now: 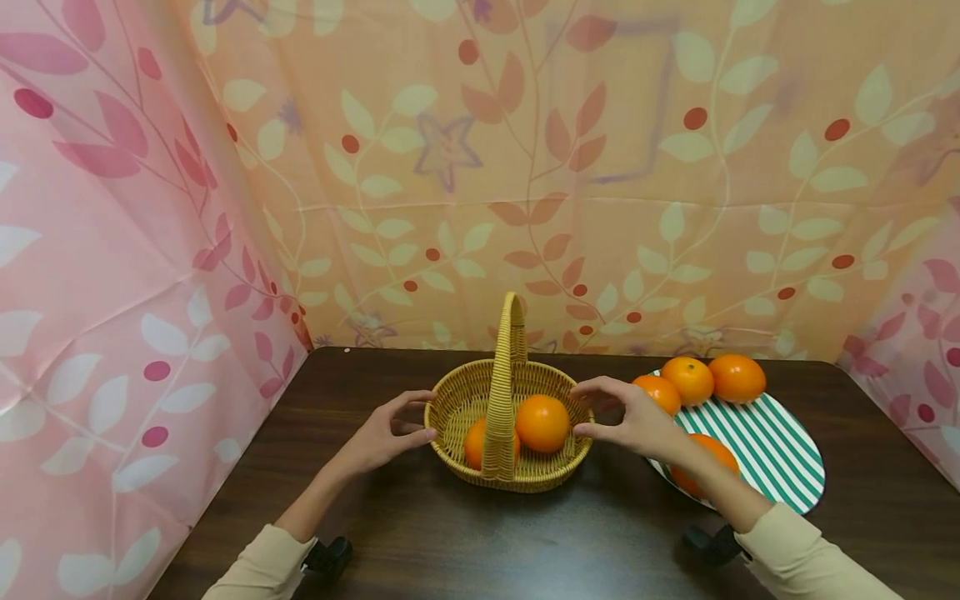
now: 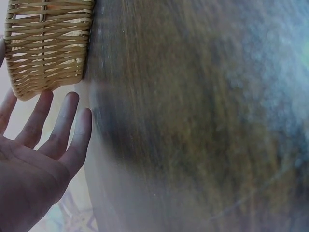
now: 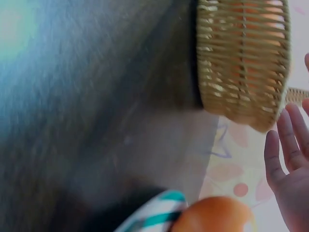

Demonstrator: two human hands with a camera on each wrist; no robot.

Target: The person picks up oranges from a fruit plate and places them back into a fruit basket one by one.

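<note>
A yellow wicker basket with a tall arched handle stands on the table, between both hands. Inside lie two oranges, one right of the handle and one partly behind it. My left hand is at the basket's left end, its thumb and fingertips right at the rim. At the right end, my right hand has its fingertips close against the rim in the same way. Both wrist views show extended fingers beside the woven wall, the basket's base down near the table.
A green-and-white striped plate lies on the right of the dark wooden table. It carries several oranges, one partly under the right forearm. Leaf-patterned cloth hangs behind and at the sides.
</note>
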